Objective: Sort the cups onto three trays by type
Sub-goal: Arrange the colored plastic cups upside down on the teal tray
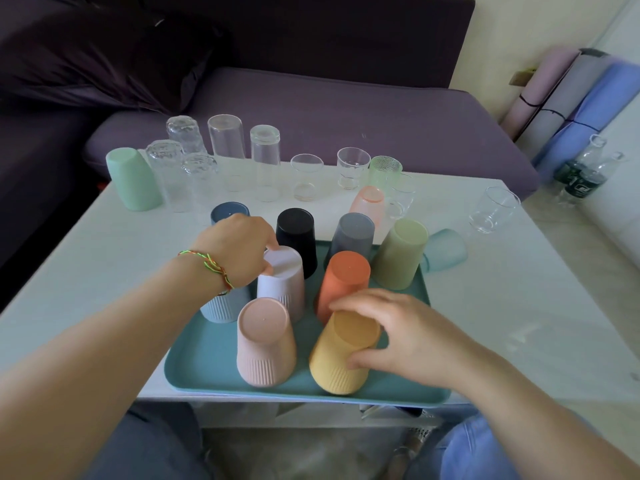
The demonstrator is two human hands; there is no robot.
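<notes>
A teal tray [207, 362] at the table's near edge carries several upside-down plastic cups: pink [265, 344], yellow [341, 355], orange [343, 282], lilac [282, 278], black [297, 233], grey [351, 233], olive [398, 254] and a light blue one [218, 308] under my wrist. My left hand [239, 251] pinches the lilac cup's base between finger and thumb. My right hand [391, 330] wraps the yellow cup, which leans. A dark blue cup [228, 211] stands behind my left hand.
Clear glasses [225, 140] stand in a row along the table's far edge, with a mint cup [133, 180] at the left, a green glass [384, 169], a peach cup [369, 199], a frosted blue cup [445, 249] and a tumbler [493, 209]. A purple sofa [346, 112] lies behind; bottles [581, 171] stand right.
</notes>
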